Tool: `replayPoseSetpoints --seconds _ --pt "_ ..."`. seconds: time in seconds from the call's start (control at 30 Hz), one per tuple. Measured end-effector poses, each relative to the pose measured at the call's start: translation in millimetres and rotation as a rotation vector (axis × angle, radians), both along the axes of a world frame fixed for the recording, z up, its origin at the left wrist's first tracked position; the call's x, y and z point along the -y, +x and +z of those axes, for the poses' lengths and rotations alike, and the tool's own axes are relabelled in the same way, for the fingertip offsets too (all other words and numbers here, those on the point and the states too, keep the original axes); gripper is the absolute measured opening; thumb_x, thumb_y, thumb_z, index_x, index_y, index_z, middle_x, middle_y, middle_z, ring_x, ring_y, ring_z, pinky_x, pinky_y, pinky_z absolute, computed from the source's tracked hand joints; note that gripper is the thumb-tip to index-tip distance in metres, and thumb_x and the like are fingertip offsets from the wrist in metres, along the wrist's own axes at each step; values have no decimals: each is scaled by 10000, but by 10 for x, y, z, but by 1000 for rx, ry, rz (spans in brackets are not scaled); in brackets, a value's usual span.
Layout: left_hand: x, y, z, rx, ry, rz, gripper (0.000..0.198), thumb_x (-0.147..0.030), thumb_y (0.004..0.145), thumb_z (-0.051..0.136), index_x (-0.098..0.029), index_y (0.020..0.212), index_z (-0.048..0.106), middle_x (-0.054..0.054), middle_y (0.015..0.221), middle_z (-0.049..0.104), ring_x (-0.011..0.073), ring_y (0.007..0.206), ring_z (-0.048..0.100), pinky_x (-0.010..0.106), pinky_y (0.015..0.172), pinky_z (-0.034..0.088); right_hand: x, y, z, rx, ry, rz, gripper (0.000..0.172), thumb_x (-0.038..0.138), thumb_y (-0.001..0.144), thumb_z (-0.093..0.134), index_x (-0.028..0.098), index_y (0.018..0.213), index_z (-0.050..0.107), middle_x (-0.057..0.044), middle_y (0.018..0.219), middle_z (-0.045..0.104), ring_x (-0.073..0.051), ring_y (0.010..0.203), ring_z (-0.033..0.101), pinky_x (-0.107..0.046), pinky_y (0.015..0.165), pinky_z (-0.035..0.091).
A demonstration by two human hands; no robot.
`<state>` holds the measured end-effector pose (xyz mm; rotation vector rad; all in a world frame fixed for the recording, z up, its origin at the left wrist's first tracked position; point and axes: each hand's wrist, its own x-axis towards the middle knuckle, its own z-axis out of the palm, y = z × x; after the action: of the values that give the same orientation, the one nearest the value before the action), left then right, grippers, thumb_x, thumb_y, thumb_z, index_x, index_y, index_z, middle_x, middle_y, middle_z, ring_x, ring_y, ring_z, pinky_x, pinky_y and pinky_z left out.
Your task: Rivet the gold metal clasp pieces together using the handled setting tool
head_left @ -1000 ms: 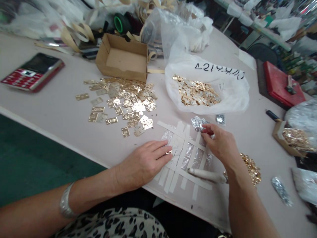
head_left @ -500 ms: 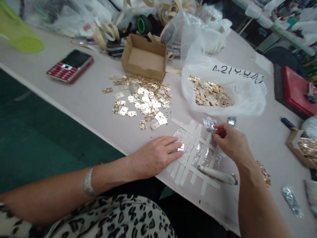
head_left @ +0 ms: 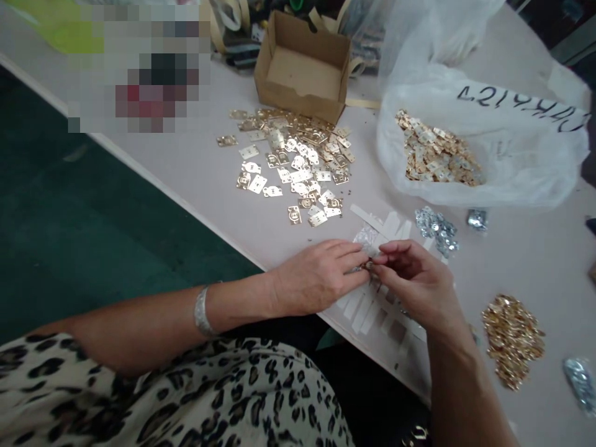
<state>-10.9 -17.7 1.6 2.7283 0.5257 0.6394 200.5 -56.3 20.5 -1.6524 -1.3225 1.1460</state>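
My left hand (head_left: 316,279) lies over the taped patch (head_left: 361,313) near the table's front edge, its fingertips closed on a small gold metal plate (head_left: 366,266) that is mostly covered. From the right, my right hand (head_left: 414,285) meets it with thumb and forefinger pinched together at the plate; whatever is in that pinch is too small to make out. Just beyond the right hand lies a pile of small silver discs (head_left: 436,230). Loose gold plates (head_left: 298,167) are spread out past my left hand.
An open cardboard box (head_left: 302,77) stands behind the gold plates. To its right, a white plastic bag (head_left: 521,177) holds more metal pieces (head_left: 437,152). A heap of small gold parts (head_left: 512,338) and a clear packet (head_left: 580,382) lie at right. A small silver packet (head_left: 477,220) sits behind.
My right hand has moved left and nearer, from the silver discs to my left fingertips. The left hand stays on the taped patch. The view has shifted, showing more of the gold heap.
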Motion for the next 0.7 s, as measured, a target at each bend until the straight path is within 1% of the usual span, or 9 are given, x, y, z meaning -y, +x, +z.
replayPoseSetpoints --seconds 0.13,0.27,0.33,0.43,0.5,0.6,0.7 --pt "-1 4 -23 13 57 16 267 -190 1012 431 -128 1160 643 121 1250 649 241 1267 556 393 1106 456 7 23 -4 125 -16 41 271 257 772 734 206 1016 628 -13 859 697 -125 782 669 -265 730 552" --pt "-9 5 -26 29 77 15 244 -193 999 475 -117 1155 646 135 1219 659 234 1240 570 394 1077 479 -23 20 78 220 -35 132 221 246 808 681 220 1023 639 -19 894 721 -139 809 690 -275 748 548" --pt "-12 7 -22 14 70 13 244 -202 1000 480 -128 1163 646 126 1233 654 232 1249 560 394 1077 480 -75 0 166 360 -19 227 199 214 821 645 225 1019 647 -11 878 725 -140 783 688 -278 730 535" --pt "-16 13 -22 4 58 8 247 -203 1005 470 -135 1167 644 116 1238 651 225 1271 541 382 1080 478 -183 -54 323 648 70 444 217 120 814 583 222 997 639 3 820 708 -133 724 655 -261 663 476" --pt "-19 19 -30 8 54 3 239 -198 1001 478 -137 1159 647 111 1216 658 226 1266 543 384 1066 488 -257 -96 404 793 140 589 235 68 806 530 206 972 624 -7 833 697 -134 724 634 -257 638 436" --pt "-24 24 -47 18 56 -15 215 -194 988 507 -133 1133 655 112 1181 666 232 1235 557 396 1034 509 -356 -149 456 903 188 725 263 28 786 483 186 953 612 -26 870 691 -135 720 614 -262 617 402" --pt "-26 25 -52 24 56 -15 198 -193 984 515 -132 1101 663 115 1155 672 230 1200 572 402 1019 519 -459 -186 457 929 168 780 240 22 755 496 192 873 617 -3 775 673 -122 648 580 -258 589 377"
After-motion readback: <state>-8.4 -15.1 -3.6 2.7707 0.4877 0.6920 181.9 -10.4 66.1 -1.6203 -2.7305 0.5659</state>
